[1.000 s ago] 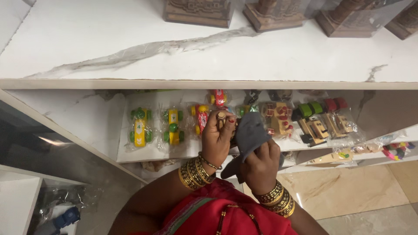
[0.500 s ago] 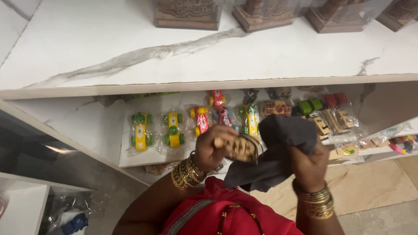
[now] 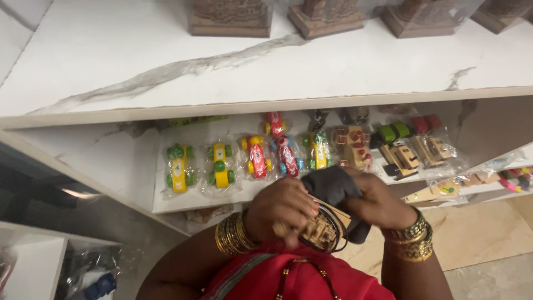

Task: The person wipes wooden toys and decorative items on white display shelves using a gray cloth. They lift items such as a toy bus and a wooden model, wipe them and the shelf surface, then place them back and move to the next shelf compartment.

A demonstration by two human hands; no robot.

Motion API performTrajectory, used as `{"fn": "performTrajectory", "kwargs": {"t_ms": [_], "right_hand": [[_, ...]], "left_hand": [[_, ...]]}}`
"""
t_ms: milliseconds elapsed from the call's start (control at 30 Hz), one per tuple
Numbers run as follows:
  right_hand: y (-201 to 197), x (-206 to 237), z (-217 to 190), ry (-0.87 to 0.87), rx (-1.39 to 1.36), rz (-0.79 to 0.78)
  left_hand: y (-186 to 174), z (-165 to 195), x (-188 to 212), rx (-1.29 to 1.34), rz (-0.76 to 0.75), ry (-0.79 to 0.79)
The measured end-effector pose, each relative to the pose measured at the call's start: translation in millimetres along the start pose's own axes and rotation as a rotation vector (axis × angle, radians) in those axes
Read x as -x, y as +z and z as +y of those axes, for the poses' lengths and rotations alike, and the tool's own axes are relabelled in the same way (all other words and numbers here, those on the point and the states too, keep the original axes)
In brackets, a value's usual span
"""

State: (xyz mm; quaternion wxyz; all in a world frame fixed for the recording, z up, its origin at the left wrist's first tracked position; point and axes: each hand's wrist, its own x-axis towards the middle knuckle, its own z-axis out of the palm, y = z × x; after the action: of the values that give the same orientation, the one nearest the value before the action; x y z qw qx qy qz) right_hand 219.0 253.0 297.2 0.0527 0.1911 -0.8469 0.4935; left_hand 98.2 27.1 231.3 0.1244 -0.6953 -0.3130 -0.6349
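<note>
Closest to you, your left hand (image 3: 283, 208) is clamped on a small wooden toy (image 3: 321, 230) with dark wheel rims, fingers curled tight over its top and side, held just above your red clothing and below the shelf edge. Your right hand (image 3: 377, 206) presses a dark cloth (image 3: 332, 186) against the toy's upper side, fingers bunched together around the fabric — the cloth is touching both the toy and your left knuckles. To wipe this well, I would keep the left grip firm on the body rather than the wheels, so the toy cannot twist, and turn it a little at a time so the cloth reaches the carved recesses; whether the far face is covered I cannot tell. Gold bangles (image 3: 232, 239) sit on both wrists, near the toy, so mind they do not knock it. Just beyond your hands, the lower shelf (image 3: 111, 161) carries wrapped toy cars — yellow and green cars (image 3: 179, 169), a red car (image 3: 256, 155) and wooden vehicles (image 3: 402, 157) to the right. Farther still, the white marble top (image 3: 166, 44) bears carved wooden bases (image 3: 230, 16) along its back edge.
</note>
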Motion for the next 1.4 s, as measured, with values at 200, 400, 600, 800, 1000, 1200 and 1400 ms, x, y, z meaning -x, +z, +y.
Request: {"fn": "performTrajectory", "kwargs": {"t_ms": [200, 400, 600, 800, 1000, 1200, 1400], "right_hand": [[-11.6, 2.0, 33.9, 0.698, 0.43, 0.355], [10.1, 2.9, 85.5, 0.286, 0.422, 0.099], [63.0, -6.5, 98.3, 0.039, -0.045, -0.038], [98.1, -3.5, 107.9, 0.229, -0.619, -0.375], [77.1, -8.2, 99.3, 0.295, -0.707, -0.271], [111.6, -9.8, 103.2, 0.268, -0.634, -0.438], [58.8, 17.3, 110.1, 0.307, -0.604, -0.262]], "left_hand": [[-26.6, 5.9, 5.5, 0.869, 0.572, -0.363], [-35.0, 3.4, -4.7, 1.269, 0.648, -0.314], [-19.9, -4.4, -5.5, 1.329, 0.627, -0.312], [-27.4, -3.1, -8.4, 1.293, 0.604, -0.348], [-39.4, -0.9, -5.6, 1.22, 0.545, -0.369], [-38.2, 1.8, 2.5, 1.153, 0.492, -0.42], [-75.8, 0.9, 11.6, 0.675, 0.363, -0.468]]}}
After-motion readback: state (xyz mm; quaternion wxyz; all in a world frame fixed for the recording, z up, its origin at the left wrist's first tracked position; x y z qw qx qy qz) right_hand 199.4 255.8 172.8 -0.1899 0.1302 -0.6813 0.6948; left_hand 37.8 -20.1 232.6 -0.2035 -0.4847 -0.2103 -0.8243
